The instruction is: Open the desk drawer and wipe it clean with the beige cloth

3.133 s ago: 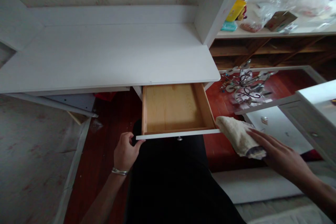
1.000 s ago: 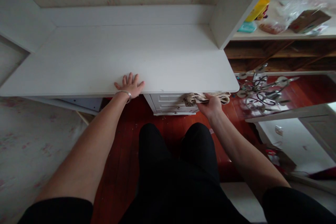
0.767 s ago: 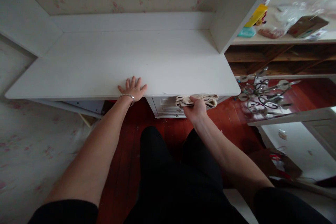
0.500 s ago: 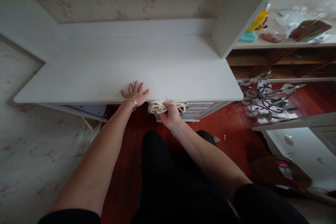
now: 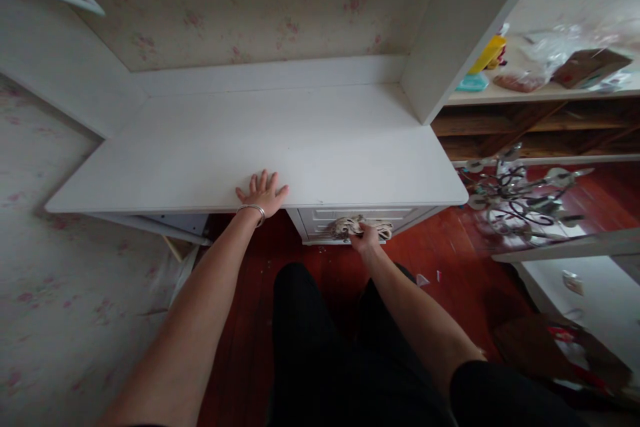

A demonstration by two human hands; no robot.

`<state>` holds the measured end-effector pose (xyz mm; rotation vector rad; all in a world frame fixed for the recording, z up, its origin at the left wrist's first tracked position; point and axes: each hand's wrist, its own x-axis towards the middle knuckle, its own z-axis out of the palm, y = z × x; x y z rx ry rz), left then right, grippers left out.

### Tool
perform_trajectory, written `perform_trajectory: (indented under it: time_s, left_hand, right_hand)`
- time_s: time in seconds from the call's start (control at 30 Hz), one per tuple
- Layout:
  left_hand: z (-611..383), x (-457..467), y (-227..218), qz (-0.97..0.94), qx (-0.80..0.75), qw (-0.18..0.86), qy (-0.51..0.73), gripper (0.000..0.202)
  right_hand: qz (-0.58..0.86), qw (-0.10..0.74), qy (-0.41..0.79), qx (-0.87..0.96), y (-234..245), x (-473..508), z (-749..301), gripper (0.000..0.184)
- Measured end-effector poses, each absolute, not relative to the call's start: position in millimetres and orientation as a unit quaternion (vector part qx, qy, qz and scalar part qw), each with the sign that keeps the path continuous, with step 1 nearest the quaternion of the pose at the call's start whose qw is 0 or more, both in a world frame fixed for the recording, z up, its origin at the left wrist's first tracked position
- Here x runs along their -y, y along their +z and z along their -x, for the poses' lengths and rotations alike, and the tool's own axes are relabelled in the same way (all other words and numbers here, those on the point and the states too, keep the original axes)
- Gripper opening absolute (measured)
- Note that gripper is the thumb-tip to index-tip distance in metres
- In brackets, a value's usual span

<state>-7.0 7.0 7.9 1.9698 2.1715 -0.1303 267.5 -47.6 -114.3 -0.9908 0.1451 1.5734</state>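
Observation:
A white desk (image 5: 215, 147) with rounded front corners stands before me. Flat on its top, close to the front edge, rests my left hand (image 5: 263, 195), fingers spread, a silver bangle at the wrist. My right hand (image 5: 367, 238) is closed on a bunched cream cloth (image 5: 345, 228). The cloth is against or just in front of the white drawer fronts (image 5: 320, 217) below the desktop; whether it touches them I cannot tell. The fingers are partly hidden by the cloth.
A metal chandelier (image 5: 520, 197) lies on the red wooden floor (image 5: 425, 247) at the right. Behind it, a shelf unit (image 5: 480, 121) carries plastic bags and a cardboard box (image 5: 590, 67). An open carton (image 5: 535, 347) sits at lower right. Flowered wallpaper (image 5: 45, 247) covers the left wall.
My right hand has moved right and down with the cloth, from just below the desktop edge to the drawer fronts. My left hand stays on the desktop. The view has shifted slightly.

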Motion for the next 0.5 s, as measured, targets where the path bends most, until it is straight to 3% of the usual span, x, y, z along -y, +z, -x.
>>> perform_trajectory:
  time_s: [0.27, 0.5]
  left_hand:
    - [6, -4, 7, -0.671, -0.735, 0.086, -0.038, 0.074]
    - [3, -2, 10, -0.671, -0.735, 0.087, -0.038, 0.077]
  right_hand:
    - [0.511, 0.638, 0.559, -0.137, -72, 40, -357, 0.037]
    - [0.457, 0.664, 0.582, -0.106, -8, 44, -337, 0.041]
